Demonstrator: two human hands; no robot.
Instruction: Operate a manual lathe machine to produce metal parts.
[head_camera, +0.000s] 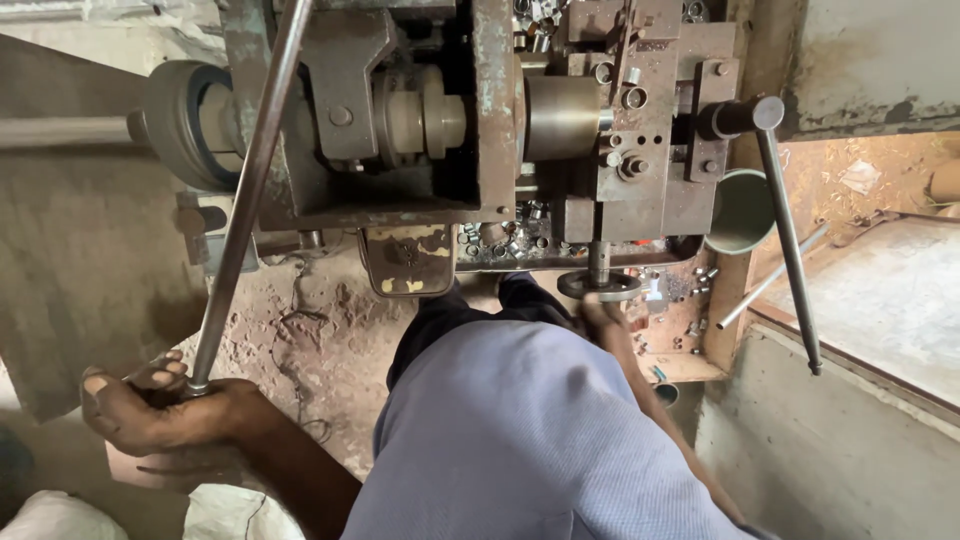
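Two hands are at work on one heavy, rusted metal machine (480, 130). The left hand (160, 410) is wrapped tight around the lower end of one long steel lever rod (245, 190), fingers curled over it and thumb across; the rod runs up and to the right from the fist, past the machine's left side and out of the top of the view. The right hand (600, 322) reaches forward under the machine's front, just beside one round metal disc (598, 287) on a short vertical shaft; most of that hand is hidden behind the blue-grey shirt sleeve (530, 440), so I cannot tell whether its fingers are spread or pinching anything.

A second rod, a thinner handle bar (790, 250) with a dark knob at the top, hangs down at the machine's right side, untouched. One green cup-like container (740, 212) sits just behind it. Many small metal pieces (500, 243) lie heaped in the tray under the machine's middle, too many and too small to count. One grey pulley wheel (180, 125) stands at the machine's left.
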